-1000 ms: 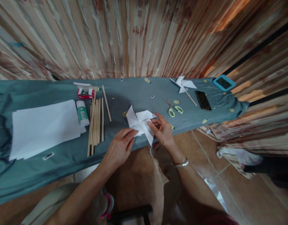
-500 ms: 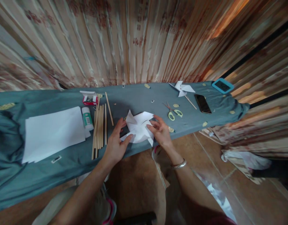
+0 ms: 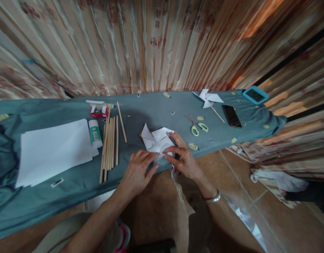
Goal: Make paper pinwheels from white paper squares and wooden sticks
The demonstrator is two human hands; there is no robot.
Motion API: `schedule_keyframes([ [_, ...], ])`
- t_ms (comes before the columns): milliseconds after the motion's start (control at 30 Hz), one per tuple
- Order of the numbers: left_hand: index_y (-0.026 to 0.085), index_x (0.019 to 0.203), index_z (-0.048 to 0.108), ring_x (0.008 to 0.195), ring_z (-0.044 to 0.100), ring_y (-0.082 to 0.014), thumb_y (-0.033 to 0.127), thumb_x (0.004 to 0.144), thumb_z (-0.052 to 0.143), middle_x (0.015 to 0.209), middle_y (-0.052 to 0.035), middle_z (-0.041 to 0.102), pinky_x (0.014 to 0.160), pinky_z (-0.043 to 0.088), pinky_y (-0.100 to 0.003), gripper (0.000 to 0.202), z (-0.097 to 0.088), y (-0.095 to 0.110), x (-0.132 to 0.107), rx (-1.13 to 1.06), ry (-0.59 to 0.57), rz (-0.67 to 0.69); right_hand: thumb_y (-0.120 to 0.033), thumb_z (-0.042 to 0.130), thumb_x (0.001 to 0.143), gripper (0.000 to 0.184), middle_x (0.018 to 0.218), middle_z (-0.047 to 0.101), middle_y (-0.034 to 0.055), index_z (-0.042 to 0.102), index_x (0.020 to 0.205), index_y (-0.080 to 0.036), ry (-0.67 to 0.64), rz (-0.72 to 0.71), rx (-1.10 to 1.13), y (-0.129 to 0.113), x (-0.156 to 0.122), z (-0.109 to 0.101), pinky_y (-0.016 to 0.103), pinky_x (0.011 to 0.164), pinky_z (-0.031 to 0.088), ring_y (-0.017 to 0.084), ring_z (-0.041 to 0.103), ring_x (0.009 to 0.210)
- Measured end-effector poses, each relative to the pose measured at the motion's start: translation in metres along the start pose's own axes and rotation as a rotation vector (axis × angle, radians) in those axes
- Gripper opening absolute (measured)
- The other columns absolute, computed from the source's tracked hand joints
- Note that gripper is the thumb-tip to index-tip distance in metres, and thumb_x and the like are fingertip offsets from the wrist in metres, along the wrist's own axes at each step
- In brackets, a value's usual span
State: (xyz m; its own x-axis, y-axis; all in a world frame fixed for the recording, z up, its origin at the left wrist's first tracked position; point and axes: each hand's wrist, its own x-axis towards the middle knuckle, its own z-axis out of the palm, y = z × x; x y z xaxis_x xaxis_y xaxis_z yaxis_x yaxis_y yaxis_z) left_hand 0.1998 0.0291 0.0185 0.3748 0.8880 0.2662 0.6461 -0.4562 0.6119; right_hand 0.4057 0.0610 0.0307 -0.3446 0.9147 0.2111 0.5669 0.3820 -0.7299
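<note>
A white paper pinwheel [image 3: 158, 138] lies near the front edge of the cloth-covered table, its blades partly folded up and one corner standing at the back left. My left hand [image 3: 141, 168] is closed on its near left part, the fingers covering that blade. From the right, my right hand [image 3: 183, 158] pinches the paper pinwheel's right and near side between thumb and fingers. Both sets of fingertips almost meet over its near part, and they hide some of the folds there.
To the left are a stack of white paper [image 3: 55, 151], a glue stick [image 3: 95, 133], several wooden sticks [image 3: 110, 144] and a small red box [image 3: 99, 110]. Scissors [image 3: 197, 126], a finished pinwheel [image 3: 208, 98], a phone [image 3: 232, 116] and a blue-framed device [image 3: 255, 95] lie to the right.
My left hand has moved from the pinwheel's left side to its near part, toward my right hand. My right hand's fingers have bent in over the near right side.
</note>
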Motion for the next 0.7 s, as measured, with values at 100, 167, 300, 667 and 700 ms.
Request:
schedule_keyframes([
  [100, 0.018, 0.122, 0.057, 0.098, 0.058, -0.0251, 0.031, 0.093, 0.048, 0.105, -0.0097, 0.068, 0.081, 0.044, -0.041, 0.033, 0.000, 0.000, 0.002, 0.002, 0.007, -0.017, -0.023, 0.066, 0.082, 0.007, 0.149, 0.043, 0.0061, 0.072, 0.085, -0.023, 0.041, 0.010, -0.022, 0.001, 0.004, 0.005, 0.050, 0.116, 0.025, 0.026, 0.027, 0.144],
  [167, 0.019, 0.127, 0.053, 0.096, 0.058, -0.0247, 0.030, 0.093, 0.047, 0.103, -0.0089, 0.068, 0.080, 0.044, -0.040, 0.036, 0.001, -0.001, 0.002, 0.002, 0.016, -0.021, -0.025, 0.067, 0.081, 0.005, 0.146, 0.045, 0.0071, 0.071, 0.083, -0.023, 0.083, 0.021, -0.036, 0.003, 0.006, 0.009, 0.050, 0.115, 0.029, 0.026, 0.030, 0.142],
  [300, 0.020, 0.133, 0.047, 0.095, 0.060, -0.0235, 0.026, 0.094, 0.045, 0.106, -0.0080, 0.068, 0.081, 0.044, -0.039, 0.039, 0.001, -0.002, 0.002, 0.015, 0.040, -0.007, -0.027, 0.066, 0.082, 0.006, 0.143, 0.049, 0.0080, 0.071, 0.082, -0.022, 0.166, 0.055, -0.062, 0.003, 0.008, 0.018, 0.051, 0.114, 0.031, 0.027, 0.031, 0.141],
  [667, 0.016, 0.109, 0.065, 0.098, 0.060, -0.0230, 0.022, 0.094, 0.045, 0.106, -0.0097, 0.067, 0.083, 0.047, -0.040, 0.025, 0.003, -0.006, 0.002, -0.013, 0.096, 0.039, -0.026, 0.066, 0.081, 0.007, 0.140, 0.050, 0.0115, 0.070, 0.080, -0.020, 0.231, 0.104, -0.178, -0.003, 0.011, 0.028, 0.055, 0.109, 0.034, 0.030, 0.033, 0.139],
  [700, 0.017, 0.108, 0.065, 0.097, 0.060, -0.0230, 0.022, 0.093, 0.045, 0.106, -0.0097, 0.067, 0.083, 0.047, -0.041, 0.025, 0.003, -0.006, 0.003, -0.018, 0.096, 0.029, -0.027, 0.066, 0.081, 0.007, 0.140, 0.050, 0.0116, 0.069, 0.081, -0.020, 0.237, 0.102, -0.188, -0.004, 0.011, 0.029, 0.055, 0.109, 0.034, 0.030, 0.034, 0.139],
])
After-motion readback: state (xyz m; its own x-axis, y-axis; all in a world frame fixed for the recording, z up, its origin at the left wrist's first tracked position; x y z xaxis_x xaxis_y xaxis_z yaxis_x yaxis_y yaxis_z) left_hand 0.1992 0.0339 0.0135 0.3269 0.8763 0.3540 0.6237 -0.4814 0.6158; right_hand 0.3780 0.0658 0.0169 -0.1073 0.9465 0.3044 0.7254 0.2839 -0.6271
